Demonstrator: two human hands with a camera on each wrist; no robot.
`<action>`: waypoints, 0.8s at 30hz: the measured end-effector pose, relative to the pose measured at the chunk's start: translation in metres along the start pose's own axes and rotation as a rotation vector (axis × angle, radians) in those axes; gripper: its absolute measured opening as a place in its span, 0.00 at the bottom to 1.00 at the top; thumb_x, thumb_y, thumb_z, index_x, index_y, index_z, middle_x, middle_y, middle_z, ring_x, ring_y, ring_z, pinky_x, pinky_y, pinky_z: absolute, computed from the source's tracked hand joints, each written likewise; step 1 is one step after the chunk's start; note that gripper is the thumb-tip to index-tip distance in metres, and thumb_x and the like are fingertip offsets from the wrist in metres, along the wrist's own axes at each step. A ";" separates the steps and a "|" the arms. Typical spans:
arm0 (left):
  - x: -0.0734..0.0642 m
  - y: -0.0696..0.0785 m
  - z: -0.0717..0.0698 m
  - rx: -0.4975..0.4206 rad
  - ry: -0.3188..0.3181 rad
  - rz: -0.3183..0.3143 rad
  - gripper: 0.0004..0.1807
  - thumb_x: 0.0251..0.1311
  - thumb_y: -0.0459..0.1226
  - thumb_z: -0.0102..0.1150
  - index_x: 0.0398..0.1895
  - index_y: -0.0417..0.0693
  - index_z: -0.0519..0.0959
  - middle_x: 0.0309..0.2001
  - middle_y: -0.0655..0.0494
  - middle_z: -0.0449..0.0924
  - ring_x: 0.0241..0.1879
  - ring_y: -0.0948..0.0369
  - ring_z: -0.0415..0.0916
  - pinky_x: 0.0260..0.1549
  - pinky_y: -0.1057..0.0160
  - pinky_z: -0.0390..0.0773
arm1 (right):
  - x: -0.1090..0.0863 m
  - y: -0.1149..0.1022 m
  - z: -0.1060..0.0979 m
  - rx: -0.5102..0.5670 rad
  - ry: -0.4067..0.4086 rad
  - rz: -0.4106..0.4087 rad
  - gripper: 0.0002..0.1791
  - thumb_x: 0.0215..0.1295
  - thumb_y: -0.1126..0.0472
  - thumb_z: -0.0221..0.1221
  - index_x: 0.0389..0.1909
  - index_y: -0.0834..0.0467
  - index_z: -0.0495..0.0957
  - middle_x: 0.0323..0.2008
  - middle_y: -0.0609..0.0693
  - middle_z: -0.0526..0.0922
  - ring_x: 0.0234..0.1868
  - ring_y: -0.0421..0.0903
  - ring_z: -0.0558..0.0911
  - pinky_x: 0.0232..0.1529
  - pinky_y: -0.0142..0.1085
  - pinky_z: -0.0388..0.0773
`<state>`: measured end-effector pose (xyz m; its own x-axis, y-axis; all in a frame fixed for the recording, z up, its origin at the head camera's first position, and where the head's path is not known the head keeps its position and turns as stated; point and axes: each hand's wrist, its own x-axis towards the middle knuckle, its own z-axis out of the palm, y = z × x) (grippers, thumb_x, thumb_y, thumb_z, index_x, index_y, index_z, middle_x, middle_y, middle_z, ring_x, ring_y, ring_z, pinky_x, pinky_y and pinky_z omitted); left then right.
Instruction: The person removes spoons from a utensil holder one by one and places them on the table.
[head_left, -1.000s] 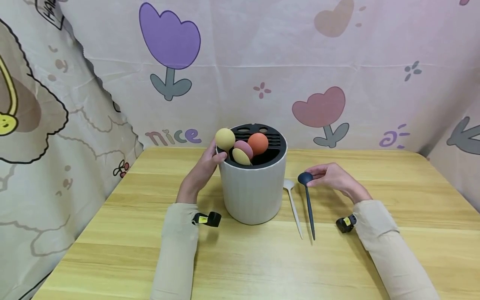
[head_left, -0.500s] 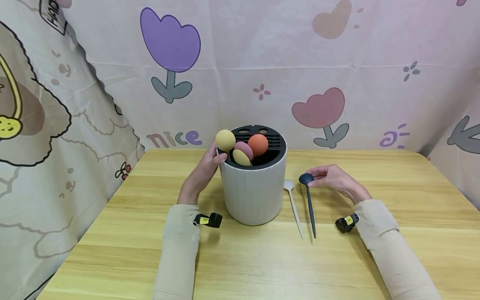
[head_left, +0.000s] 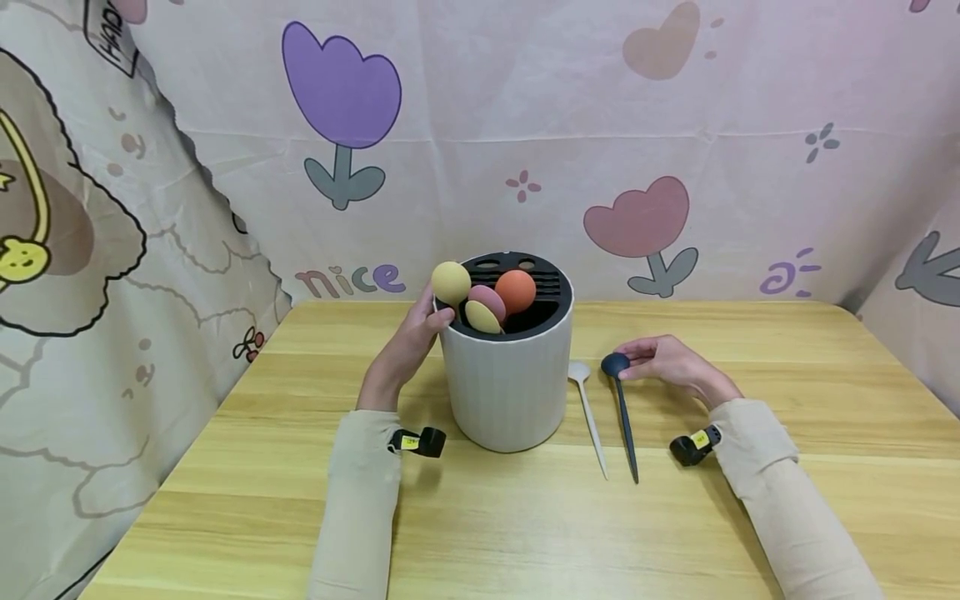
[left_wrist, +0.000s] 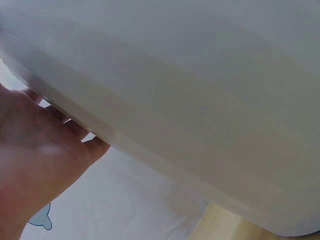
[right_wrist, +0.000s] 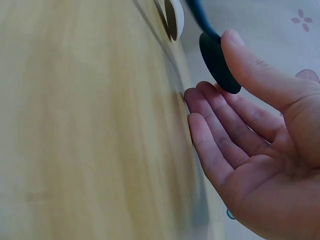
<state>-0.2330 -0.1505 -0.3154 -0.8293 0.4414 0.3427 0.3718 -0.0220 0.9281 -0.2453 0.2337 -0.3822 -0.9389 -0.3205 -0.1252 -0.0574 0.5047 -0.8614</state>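
My left hand (head_left: pixel 405 343) grips the white ribbed utensil holder (head_left: pixel 506 392) at its left side, thumb at the black rim and fingers behind. In the left wrist view the holder's wall (left_wrist: pixel 190 110) fills most of the picture. My right hand (head_left: pixel 667 364) pinches a dark blue spoon (head_left: pixel 617 364) by its bowl, and its thin handle slants down towards the front. The right wrist view shows the thumb on the spoon's bowl (right_wrist: pixel 218 62), which is raised off the table. Left of it lies a white spoon (head_left: pixel 588 417), untouched.
Out of the holder's top stick a yellow round head (head_left: pixel 451 282), an orange one (head_left: pixel 515 291), a pink one (head_left: pixel 488 300) and a pale yellow one (head_left: pixel 482 317); their lower parts are hidden. The wooden table (head_left: pixel 525 533) ends at a printed cloth (head_left: pixel 480 100) behind.
The dark blue spoon has shifted slightly right, away from the white spoon, with my right hand. My left hand stays on the holder. The head view has tilted up a little.
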 end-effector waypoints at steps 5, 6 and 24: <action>-0.001 0.000 0.000 0.002 0.003 -0.005 0.64 0.45 0.70 0.57 0.77 0.45 0.41 0.73 0.45 0.45 0.70 0.53 0.46 0.68 0.46 0.44 | 0.001 0.001 0.000 -0.011 0.000 -0.003 0.31 0.56 0.64 0.67 0.58 0.74 0.71 0.52 0.66 0.78 0.50 0.54 0.78 0.55 0.40 0.73; -0.001 0.001 0.001 0.003 0.004 -0.006 0.64 0.45 0.69 0.57 0.77 0.45 0.40 0.74 0.45 0.45 0.71 0.53 0.46 0.68 0.45 0.44 | 0.001 0.001 0.001 -0.013 0.001 -0.002 0.31 0.56 0.64 0.67 0.58 0.74 0.71 0.51 0.65 0.78 0.50 0.54 0.78 0.54 0.40 0.73; -0.001 0.001 0.001 0.007 -0.002 0.006 0.64 0.45 0.71 0.56 0.77 0.45 0.41 0.74 0.45 0.44 0.71 0.53 0.44 0.68 0.45 0.43 | 0.000 -0.001 0.002 0.005 -0.032 0.000 0.32 0.57 0.66 0.66 0.60 0.76 0.68 0.55 0.69 0.75 0.51 0.55 0.79 0.57 0.44 0.71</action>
<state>-0.2312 -0.1504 -0.3149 -0.8264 0.4428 0.3480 0.3798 -0.0180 0.9249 -0.2445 0.2318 -0.3818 -0.9275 -0.3461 -0.1412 -0.0553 0.5007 -0.8639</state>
